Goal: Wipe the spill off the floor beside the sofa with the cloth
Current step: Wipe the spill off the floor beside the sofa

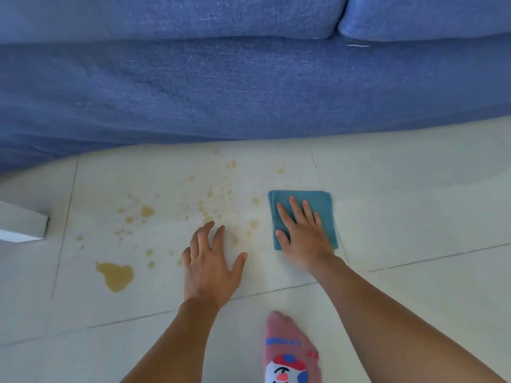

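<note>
A folded teal cloth (pixel 318 203) lies flat on the pale tiled floor (pixel 414 203) in front of the blue sofa (pixel 221 87). My right hand (pixel 302 233) presses palm-down on the cloth, fingers spread. My left hand (pixel 211 261) hovers or rests on the bare tile just left of it, fingers apart and holding nothing. A yellow-brown spill spreads to the left: a large puddle (pixel 116 276) near the lower left and several small drops (pixel 146 211) scattered up toward the sofa. The cloth sits at the right edge of the splatter.
The sofa's front runs across the whole top of the view, close to the spill. A white furniture corner (pixel 25 225) juts in at the left edge. My foot in a pink patterned sock (pixel 290 352) stands on the tile below my hands.
</note>
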